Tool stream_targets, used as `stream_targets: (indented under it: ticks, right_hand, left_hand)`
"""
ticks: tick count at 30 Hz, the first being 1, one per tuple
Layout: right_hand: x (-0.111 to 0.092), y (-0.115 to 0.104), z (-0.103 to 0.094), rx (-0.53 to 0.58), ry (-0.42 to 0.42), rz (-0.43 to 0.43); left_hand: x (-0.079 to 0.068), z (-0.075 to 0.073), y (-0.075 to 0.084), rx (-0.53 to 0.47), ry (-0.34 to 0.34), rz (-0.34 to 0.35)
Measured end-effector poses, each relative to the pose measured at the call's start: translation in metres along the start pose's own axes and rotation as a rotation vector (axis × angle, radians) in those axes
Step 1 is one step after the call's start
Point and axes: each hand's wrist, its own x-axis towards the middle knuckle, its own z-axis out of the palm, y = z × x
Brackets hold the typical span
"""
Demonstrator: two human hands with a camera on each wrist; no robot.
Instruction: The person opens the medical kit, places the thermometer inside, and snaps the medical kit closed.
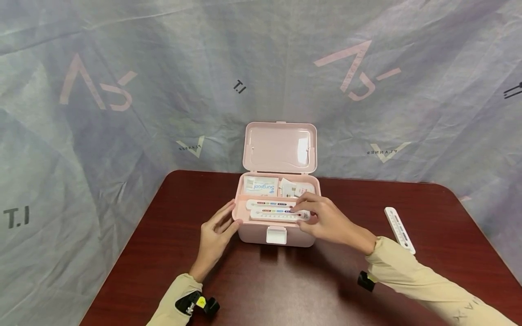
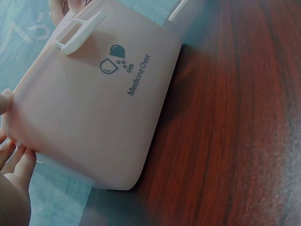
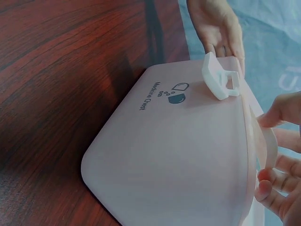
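Observation:
A pink medicine chest (image 1: 253,233) stands on the table with its lid (image 1: 281,147) raised. At its left end my left hand (image 1: 216,233) grips the rim, thumb at the front corner and fingers along the side. My right hand (image 1: 326,219) pinches the right end of a white thermometer (image 1: 271,214) over the front compartment. Just behind it in the same compartment lies a second white thermometer (image 1: 267,204). In the right wrist view, the rounded end of the held thermometer (image 3: 270,146) shows between thumb and fingers at the rim.
Behind the divider, a packet marked Surgical (image 1: 261,186) fills the left compartment, and small white packets (image 1: 289,188) lie in the right one. Another white thermometer (image 1: 399,230) lies on the dark red table (image 1: 195,199) at the right. A printed grey cloth (image 1: 183,68) hangs behind.

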Motion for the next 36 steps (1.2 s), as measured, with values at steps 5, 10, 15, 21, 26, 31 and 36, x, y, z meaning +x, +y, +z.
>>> stream_targets:
  ticks: [5,10,15,21,26,31,36]
  right_hand:
    - [0.003,0.000,0.001,-0.019,0.000,-0.012]
    - [0.005,0.001,0.003,-0.021,-0.003,-0.020]
    - [0.007,0.000,0.005,-0.010,-0.016,-0.009]
    - [0.009,-0.001,0.007,-0.003,-0.029,0.004]
    - [0.011,-0.001,0.008,-0.014,-0.036,0.003]
    - [0.012,0.001,0.010,-0.011,-0.041,0.011]
    - [0.014,0.002,0.012,-0.005,-0.039,0.003]
  left_hand:
    - [0.000,0.000,0.000,-0.007,-0.004,0.000]
    - [0.000,0.000,0.000,-0.002,-0.011,0.001]
    - [0.000,-0.002,-0.012,0.004,-0.003,0.025]
    - [-0.001,0.000,0.000,-0.011,-0.003,0.013]
    - [0.000,0.000,0.000,-0.019,-0.007,0.011]
    - [0.000,0.000,0.000,-0.015,-0.006,0.016]
    - [0.001,0.000,-0.001,-0.024,-0.001,0.011]
